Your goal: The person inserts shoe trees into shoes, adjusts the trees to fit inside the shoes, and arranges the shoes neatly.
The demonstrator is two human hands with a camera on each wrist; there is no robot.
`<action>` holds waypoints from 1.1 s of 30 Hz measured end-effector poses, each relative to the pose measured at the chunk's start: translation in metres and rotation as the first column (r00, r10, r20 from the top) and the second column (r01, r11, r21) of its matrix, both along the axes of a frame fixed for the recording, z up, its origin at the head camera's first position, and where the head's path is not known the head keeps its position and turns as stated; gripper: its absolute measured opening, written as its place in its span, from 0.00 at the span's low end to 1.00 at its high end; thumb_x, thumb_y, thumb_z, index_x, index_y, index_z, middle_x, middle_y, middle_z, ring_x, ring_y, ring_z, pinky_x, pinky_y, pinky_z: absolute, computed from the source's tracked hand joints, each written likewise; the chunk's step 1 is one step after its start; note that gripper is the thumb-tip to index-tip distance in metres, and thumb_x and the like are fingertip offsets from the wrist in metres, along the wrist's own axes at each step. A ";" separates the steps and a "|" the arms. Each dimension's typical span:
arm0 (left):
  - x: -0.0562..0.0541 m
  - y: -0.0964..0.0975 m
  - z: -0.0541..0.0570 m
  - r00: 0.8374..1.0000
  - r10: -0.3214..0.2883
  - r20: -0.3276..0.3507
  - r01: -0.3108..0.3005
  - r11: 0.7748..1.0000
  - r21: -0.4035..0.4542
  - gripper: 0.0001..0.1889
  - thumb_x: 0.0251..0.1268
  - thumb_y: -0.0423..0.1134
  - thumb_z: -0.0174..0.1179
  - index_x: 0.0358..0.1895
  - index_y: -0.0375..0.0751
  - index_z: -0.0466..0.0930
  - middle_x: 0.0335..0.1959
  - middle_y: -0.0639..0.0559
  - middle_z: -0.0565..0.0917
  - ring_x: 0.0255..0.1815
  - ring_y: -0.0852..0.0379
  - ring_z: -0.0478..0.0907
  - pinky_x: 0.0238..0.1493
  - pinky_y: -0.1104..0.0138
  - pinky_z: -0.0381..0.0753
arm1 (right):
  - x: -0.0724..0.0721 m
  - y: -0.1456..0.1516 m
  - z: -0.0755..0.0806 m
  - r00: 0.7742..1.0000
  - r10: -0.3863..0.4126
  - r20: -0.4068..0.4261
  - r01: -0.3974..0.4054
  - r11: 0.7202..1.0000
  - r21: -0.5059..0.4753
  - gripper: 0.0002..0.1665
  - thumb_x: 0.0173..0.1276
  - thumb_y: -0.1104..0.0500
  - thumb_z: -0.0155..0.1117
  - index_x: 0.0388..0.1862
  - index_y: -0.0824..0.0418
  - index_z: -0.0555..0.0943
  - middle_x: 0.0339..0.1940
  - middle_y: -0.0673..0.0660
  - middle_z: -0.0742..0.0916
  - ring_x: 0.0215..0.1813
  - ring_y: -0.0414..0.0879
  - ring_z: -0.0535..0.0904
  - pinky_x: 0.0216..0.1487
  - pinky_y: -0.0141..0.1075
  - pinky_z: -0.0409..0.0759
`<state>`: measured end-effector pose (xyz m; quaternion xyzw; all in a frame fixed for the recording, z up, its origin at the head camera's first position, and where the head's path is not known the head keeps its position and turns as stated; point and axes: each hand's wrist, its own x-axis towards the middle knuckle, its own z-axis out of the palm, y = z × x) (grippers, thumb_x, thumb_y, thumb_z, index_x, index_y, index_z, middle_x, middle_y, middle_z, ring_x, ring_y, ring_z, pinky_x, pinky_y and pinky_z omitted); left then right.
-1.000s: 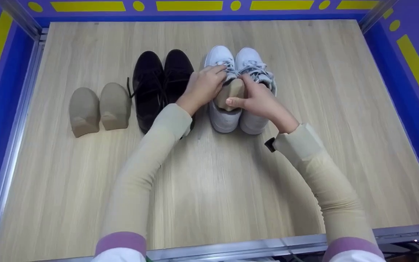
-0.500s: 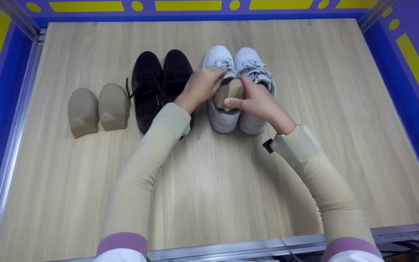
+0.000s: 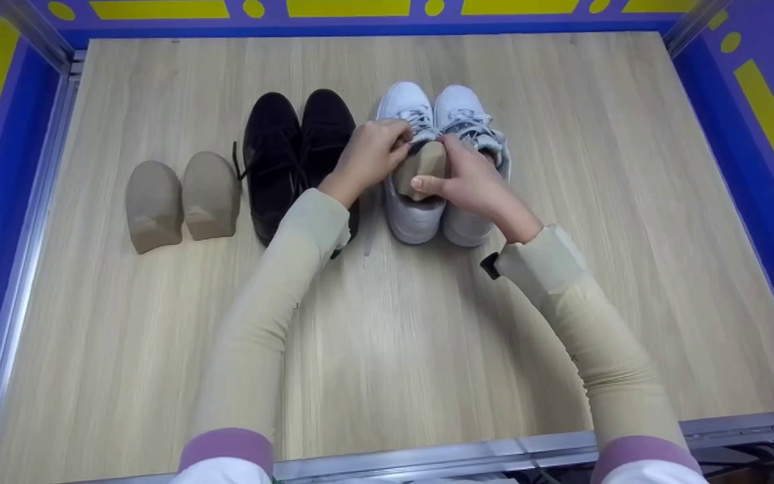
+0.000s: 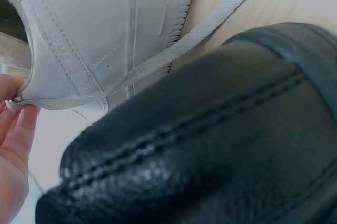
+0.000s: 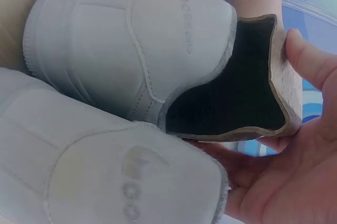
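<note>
A tan, hollow shoe tree sits partly inside the left white sneaker, its back end sticking out of the opening. My right hand grips it, thumb along one side and fingers around the other; the right wrist view shows the shoe tree's dark hollow inside. At the sneaker's lace area is my left hand. In the left wrist view its thumb and fingers pinch a white shoelace by the collar, and the lace runs down across the sneaker's side to the table.
The right white sneaker stands against its mate, laces loose on top. A pair of black shoes is close on the left, partly behind my left forearm. Further left, two more tan shoe trees stand on the wooden table.
My left hand has drawn slightly back from the laces, its fingers more curled. My right hand has shifted very slightly left, still holding the shoe tree.
</note>
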<state>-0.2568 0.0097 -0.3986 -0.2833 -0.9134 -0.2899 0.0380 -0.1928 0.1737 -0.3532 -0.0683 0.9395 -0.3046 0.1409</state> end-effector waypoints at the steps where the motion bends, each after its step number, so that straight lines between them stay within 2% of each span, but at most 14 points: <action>1: 0.000 0.000 0.000 1.000 0.004 0.005 -0.004 1.000 0.004 0.06 0.58 0.36 0.53 0.34 0.38 0.78 0.28 0.48 0.78 0.30 0.56 0.71 0.38 0.65 0.72 | 0.000 0.000 0.000 1.000 0.001 0.001 -0.001 1.000 0.011 0.41 0.51 0.37 0.60 0.57 0.59 0.63 0.53 0.63 0.72 0.54 0.54 0.69 0.54 0.48 0.65; 7: -0.001 0.000 0.000 1.000 -0.006 0.015 0.006 1.000 0.014 0.07 0.59 0.37 0.53 0.36 0.39 0.79 0.32 0.49 0.80 0.33 0.56 0.73 0.41 0.65 0.72 | -0.003 -0.001 0.002 1.000 -0.009 0.024 0.008 0.998 0.062 0.43 0.51 0.34 0.58 0.58 0.59 0.62 0.54 0.63 0.69 0.55 0.57 0.68 0.54 0.51 0.65; 15: -0.001 0.000 0.000 0.999 -0.013 0.040 0.013 1.000 0.010 0.09 0.60 0.39 0.53 0.38 0.41 0.80 0.37 0.50 0.82 0.38 0.57 0.75 0.46 0.66 0.72 | -0.007 -0.002 0.001 0.998 -0.024 0.053 0.021 0.999 0.050 0.46 0.51 0.33 0.58 0.60 0.60 0.60 0.54 0.63 0.69 0.54 0.57 0.68 0.54 0.50 0.65; 17: -0.002 0.000 -0.001 0.999 -0.010 0.049 0.009 1.000 0.018 0.09 0.60 0.39 0.53 0.38 0.41 0.80 0.37 0.50 0.82 0.38 0.57 0.75 0.46 0.66 0.72 | -0.007 -0.002 -0.001 0.998 -0.039 0.041 0.038 0.999 0.023 0.44 0.51 0.35 0.59 0.58 0.60 0.61 0.53 0.62 0.70 0.52 0.55 0.68 0.52 0.48 0.66; 23: -0.002 -0.002 -0.003 0.998 0.000 0.065 -0.003 0.999 0.048 0.08 0.58 0.39 0.55 0.37 0.42 0.80 0.36 0.51 0.81 0.36 0.58 0.74 0.44 0.67 0.71 | 0.000 -0.002 -0.007 0.991 -0.117 -0.064 0.113 0.992 -0.059 0.41 0.48 0.41 0.66 0.56 0.55 0.61 0.51 0.61 0.76 0.50 0.53 0.71 0.52 0.46 0.66; 27: -0.002 -0.003 -0.003 0.998 0.008 0.066 -0.011 0.999 0.042 0.08 0.58 0.40 0.55 0.37 0.42 0.80 0.34 0.52 0.81 0.34 0.59 0.72 0.43 0.67 0.71 | 0.004 -0.005 -0.009 0.984 -0.144 -0.107 0.143 0.990 -0.019 0.40 0.47 0.41 0.66 0.55 0.52 0.62 0.52 0.61 0.77 0.52 0.56 0.72 0.51 0.48 0.67; 33: -0.002 -0.002 -0.003 0.997 0.018 0.074 -0.021 0.999 0.037 0.08 0.58 0.41 0.55 0.37 0.42 0.80 0.33 0.52 0.80 0.33 0.59 0.72 0.41 0.67 0.71 | 0.003 -0.007 -0.009 0.981 -0.164 -0.105 0.169 0.985 0.033 0.39 0.46 0.38 0.65 0.54 0.51 0.64 0.49 0.61 0.79 0.49 0.55 0.74 0.47 0.48 0.69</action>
